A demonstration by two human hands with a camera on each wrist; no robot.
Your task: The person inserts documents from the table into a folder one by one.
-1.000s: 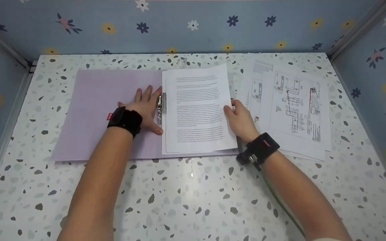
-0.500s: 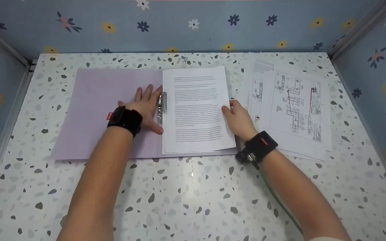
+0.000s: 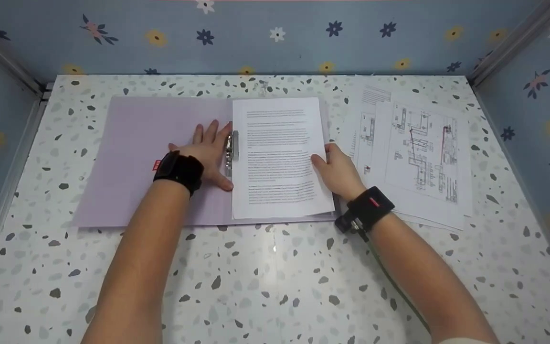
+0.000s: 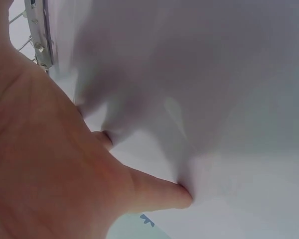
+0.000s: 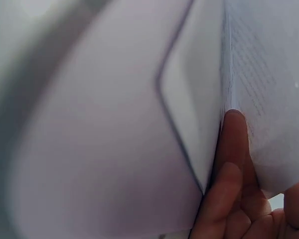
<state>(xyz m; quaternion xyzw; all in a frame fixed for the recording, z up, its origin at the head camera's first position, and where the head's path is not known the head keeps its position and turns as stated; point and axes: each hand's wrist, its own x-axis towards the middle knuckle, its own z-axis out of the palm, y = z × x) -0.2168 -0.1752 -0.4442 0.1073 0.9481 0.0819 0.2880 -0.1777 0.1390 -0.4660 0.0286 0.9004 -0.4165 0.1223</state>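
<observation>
- lilac binder (image 3: 136, 124) lies unfolded flat on the speckled white tabletop (image 3: 256, 286), its metal binding mechanism (image 3: 229, 153) near the middle.
- a stack of printed sheets (image 3: 280, 162) rests on the binder's right half, its left edge right at the mechanism.
- the left hand (image 3: 203, 155) lies palm down on the left cover, just beside the mechanism, fingers straight and widely spread, thumb stretched toward the stack's left edge; it grasps nothing.
- the right hand (image 3: 342, 169) pinches the stack's right edge, thumb on the top page, fingers (image 5: 233, 144) tucked beneath.
- the right wrist's close view is partly blurred, so whether those fingers also grip the cover is hard to tell.
- loose sheets with technical drawings (image 3: 423, 157) overlap one another to the right of the binder, near the right hand.
- both wrists wear a black band (image 3: 178, 173); a green cable (image 3: 392, 277) trails from the right one.
- a blue wall panel (image 3: 237, 28) with printed flowers stands behind the tabletop.
</observation>
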